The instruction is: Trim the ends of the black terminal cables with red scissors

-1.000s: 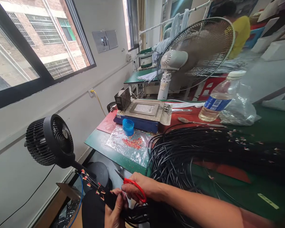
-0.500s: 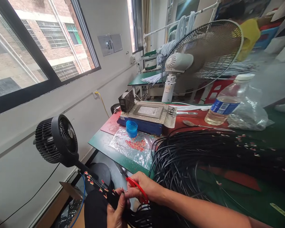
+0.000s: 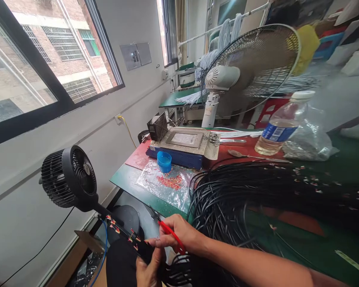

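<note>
My left hand [image 3: 149, 269] is closed around a bunch of thin black cables [image 3: 144, 251]. Short red, yellow and white wire ends stick out of the cable tips toward the left. Red-handled scissors [image 3: 170, 232] rest in my right hand [image 3: 182, 230], their dark blades pointing up and left. The thumb and fingers of that hand are pinched close to the cable tips, right beside my left thumb. Whether a single wire is between them I cannot tell. Behind my right forearm, a big heap of black cables [image 3: 218, 199] spreads over the green table [image 3: 124, 187].
A clear plastic sheet [image 3: 143, 181] holds red and yellow wire scraps beside a blue cup [image 3: 164, 162]. Behind are a blue heated box [image 3: 179, 157], a spoon [image 3: 236, 154] and a bottle [image 3: 275, 135]. A black fan [image 3: 77, 171] stands left; a larger fan [image 3: 223, 77] is behind.
My right fingertips have shifted slightly at the cable tips, and the scissors have tilted a little. The view has moved slightly. My left hand keeps its hold on the cables.
</note>
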The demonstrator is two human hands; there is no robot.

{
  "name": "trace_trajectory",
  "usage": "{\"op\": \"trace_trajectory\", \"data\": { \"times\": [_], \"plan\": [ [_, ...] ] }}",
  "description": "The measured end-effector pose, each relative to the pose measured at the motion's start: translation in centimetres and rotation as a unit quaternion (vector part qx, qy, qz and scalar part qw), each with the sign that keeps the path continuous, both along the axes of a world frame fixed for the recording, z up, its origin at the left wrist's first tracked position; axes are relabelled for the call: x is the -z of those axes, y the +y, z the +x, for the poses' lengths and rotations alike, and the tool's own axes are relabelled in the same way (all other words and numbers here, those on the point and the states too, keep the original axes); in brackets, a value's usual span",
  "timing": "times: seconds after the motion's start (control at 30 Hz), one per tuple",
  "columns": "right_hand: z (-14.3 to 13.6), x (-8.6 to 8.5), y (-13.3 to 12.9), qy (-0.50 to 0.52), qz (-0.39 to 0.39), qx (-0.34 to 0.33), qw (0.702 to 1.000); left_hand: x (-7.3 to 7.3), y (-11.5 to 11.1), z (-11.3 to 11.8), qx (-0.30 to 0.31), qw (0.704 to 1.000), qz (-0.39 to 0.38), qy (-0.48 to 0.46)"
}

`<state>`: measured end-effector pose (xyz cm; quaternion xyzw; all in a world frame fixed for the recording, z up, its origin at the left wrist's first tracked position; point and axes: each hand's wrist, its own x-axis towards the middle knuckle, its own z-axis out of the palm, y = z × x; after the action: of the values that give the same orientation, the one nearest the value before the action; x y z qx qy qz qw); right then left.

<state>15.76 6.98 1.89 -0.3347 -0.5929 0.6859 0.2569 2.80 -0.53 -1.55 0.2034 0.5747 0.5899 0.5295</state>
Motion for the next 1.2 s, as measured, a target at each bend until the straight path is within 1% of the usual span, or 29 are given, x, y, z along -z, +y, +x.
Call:
{"op": "trace_trajectory", "data": {
  "times": [0.1,0.2,0.27,0.37,0.53,0.57,0.6,0.67,0.73,0.77,0.8,0.87,0.9,0.93,0.97,1.0,1.07,1.1,1.17,1.2],
  "plan": [
    [0.0,-0.2,0.1,0.045,-0.058,0.008,0.997,-0.1,0.1,0.1,0.012,0.999,-0.002,-0.045],
    [0.0,-0.6,0.2,0.091,-0.075,0.026,0.993,-0.4,0.3,0.1,0.022,0.995,0.004,-0.099],
    [0.1,-0.8,0.2,0.093,-0.082,0.023,0.992,-0.8,0.5,0.1,0.018,0.991,-0.016,-0.132],
    [0.0,-0.6,0.2,0.077,-0.096,0.007,0.992,-1.3,0.5,0.1,0.003,0.988,-0.047,-0.148],
    [-0.1,0.2,0.3,0.056,-0.068,0.013,0.996,-1.0,0.4,0.1,0.027,0.989,-0.033,-0.142],
    [-0.1,0.2,0.3,0.052,-0.046,0.026,0.997,-0.9,0.5,0.0,0.026,0.988,-0.033,-0.148],
    [-0.1,0.3,0.2,0.043,-0.007,0.045,0.998,-0.9,0.5,-0.1,0.023,0.986,-0.038,-0.159],
    [0.0,0.3,0.1,0.012,0.124,0.081,0.989,-1.1,0.7,-0.2,0.011,0.981,-0.048,-0.190],
    [-0.1,0.4,-0.2,-0.020,0.277,0.088,0.957,-1.5,0.8,-0.2,0.000,0.977,-0.050,-0.208],
    [-0.1,0.5,-0.3,-0.029,0.340,0.082,0.936,-1.8,0.8,-0.2,-0.008,0.977,-0.051,-0.209],
    [-0.2,0.6,-0.5,-0.033,0.387,0.074,0.919,-2.0,0.8,-0.2,-0.019,0.977,-0.053,-0.206],
    [-0.2,0.7,-0.6,-0.028,0.438,0.067,0.896,-2.1,0.7,-0.3,-0.040,0.978,-0.066,-0.192],
    [-0.3,0.7,-0.7,-0.022,0.440,0.069,0.895,-1.9,0.6,-0.3,-0.044,0.979,-0.069,-0.188],
    [-0.3,0.7,-0.7,-0.018,0.424,0.073,0.903,-1.7,0.5,-0.4,-0.040,0.979,-0.072,-0.184],
    [-0.2,0.6,-0.6,-0.016,0.390,0.075,0.918,-1.4,0.4,-0.5,-0.029,0.981,-0.072,-0.179],
    [-0.2,0.6,-0.5,-0.015,0.339,0.073,0.938,-1.1,0.4,-0.6,-0.012,0.983,-0.070,-0.172],
    [-0.1,0.6,-0.3,-0.012,0.206,0.054,0.977,-0.6,0.3,-0.7,0.016,0.987,-0.058,-0.152],
    [-0.1,0.7,-0.2,-0.006,0.143,0.040,0.989,-0.4,0.3,-0.8,0.020,0.989,-0.054,-0.138],
    [0.0,0.8,0.1,0.012,0.053,0.016,0.998,-0.3,0.3,-0.7,0.013,0.993,-0.049,-0.108],
    [0.0,0.8,0.1,0.021,0.031,0.010,0.999,-0.3,0.2,-0.7,0.013,0.994,-0.050,-0.098]
  ]
}}
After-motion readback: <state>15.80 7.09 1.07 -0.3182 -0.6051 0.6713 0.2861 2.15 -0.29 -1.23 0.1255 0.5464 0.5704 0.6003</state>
